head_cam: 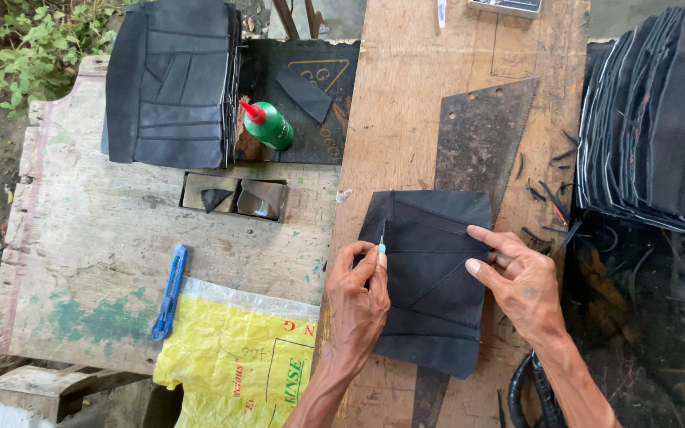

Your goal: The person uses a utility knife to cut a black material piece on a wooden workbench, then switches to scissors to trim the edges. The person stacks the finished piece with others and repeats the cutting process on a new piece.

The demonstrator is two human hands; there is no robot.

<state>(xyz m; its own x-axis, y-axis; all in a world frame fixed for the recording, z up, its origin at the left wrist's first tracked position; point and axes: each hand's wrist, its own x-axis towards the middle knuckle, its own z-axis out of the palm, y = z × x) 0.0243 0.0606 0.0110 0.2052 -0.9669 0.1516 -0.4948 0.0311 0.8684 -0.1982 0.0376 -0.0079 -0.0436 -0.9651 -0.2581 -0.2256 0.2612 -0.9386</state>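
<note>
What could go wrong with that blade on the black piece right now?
The left hand pinches a thin blade tool at the black sheet edge; a slip might reach the right hand, whose fingers press the sheet nearby. If that hold loosens, the sheet could shift on the wooden board.

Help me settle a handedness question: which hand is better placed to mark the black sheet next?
Left, likely. The left hand already has a grip on the small pale-tipped tool, its tip at the black sheet near the left edge. The right hand lies flat on the sheet's right side, pinning it.
</note>
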